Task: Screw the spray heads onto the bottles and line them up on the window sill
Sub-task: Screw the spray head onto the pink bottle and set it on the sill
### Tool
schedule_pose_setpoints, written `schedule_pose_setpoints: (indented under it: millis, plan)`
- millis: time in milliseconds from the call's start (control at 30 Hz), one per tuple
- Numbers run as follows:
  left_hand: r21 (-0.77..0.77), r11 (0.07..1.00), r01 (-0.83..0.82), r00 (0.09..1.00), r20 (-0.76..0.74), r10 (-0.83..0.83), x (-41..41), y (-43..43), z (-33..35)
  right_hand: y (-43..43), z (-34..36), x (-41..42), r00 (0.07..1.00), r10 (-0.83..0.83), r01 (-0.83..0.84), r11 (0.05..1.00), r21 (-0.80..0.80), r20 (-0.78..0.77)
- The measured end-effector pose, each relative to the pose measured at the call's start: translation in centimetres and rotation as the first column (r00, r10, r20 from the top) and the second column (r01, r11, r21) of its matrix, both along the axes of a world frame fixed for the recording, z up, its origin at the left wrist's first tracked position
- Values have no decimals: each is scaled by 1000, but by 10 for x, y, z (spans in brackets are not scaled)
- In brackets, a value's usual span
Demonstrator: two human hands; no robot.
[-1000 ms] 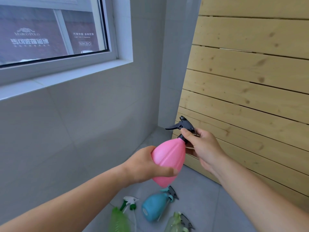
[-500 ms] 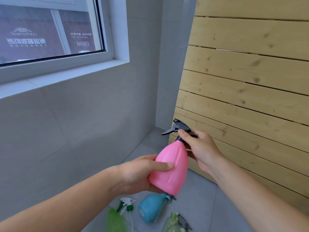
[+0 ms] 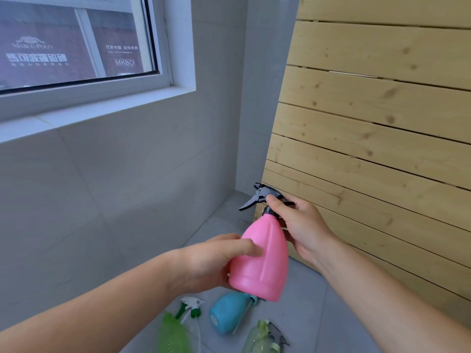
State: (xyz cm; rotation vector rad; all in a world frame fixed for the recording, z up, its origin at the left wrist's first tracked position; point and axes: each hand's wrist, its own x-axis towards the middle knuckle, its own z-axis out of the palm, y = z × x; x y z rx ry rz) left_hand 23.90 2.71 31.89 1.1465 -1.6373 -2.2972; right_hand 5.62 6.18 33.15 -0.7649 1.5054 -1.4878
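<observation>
A pink bottle is held in the air, nearly upright, with a black spray head on its neck. My left hand grips the bottle's lower body from the left. My right hand is closed on the spray head and neck from the right. The white window sill runs along the upper left and carries no bottles in view. On the floor below lie a blue bottle, a green bottle, a white and green spray head and a pale green bottle.
A grey tiled wall sits under the window. A wooden slatted panel leans at the right, close behind my right hand. Grey floor tiles spread around the lying bottles.
The pink bottle has tilted from lying slanted to nearly upright. My left hand shifted its grip on the body, fingers now across the front. My right hand stayed on the spray head.
</observation>
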Motion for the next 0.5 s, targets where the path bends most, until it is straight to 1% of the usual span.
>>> schedule_pose_setpoints:
  millis: [67,133,200,300,367,433,500]
  plan:
    - [-125,992,25,999,47,-19,-1,2,3,-1,0,0,1000,-1,1,1000,3,-4]
    - [-198,980,16,997,74,-1,-3,4,4,-1,0,0,1000,-5,5,1000,-2,-10]
    - [-170,985,3,998,67,9,-4,7,5,-2,0,1,1000,-5,5,1000,-6,-5]
    - [-17,1000,1,999,35,0,-4,6,2,-1,0,3,1000,0,0,1000,-7,7]
    - [37,999,20,1000,5,-20,-2,4,-2,-2,0,3,1000,0,0,1000,-6,23]
    - [11,1000,20,1000,-3,-20,-2,3,-2,-1,1,3,1000,3,-3,1000,2,31]
    - [-94,996,4,1000,14,-3,-3,5,0,-1,2,3,999,3,-3,1000,-2,37]
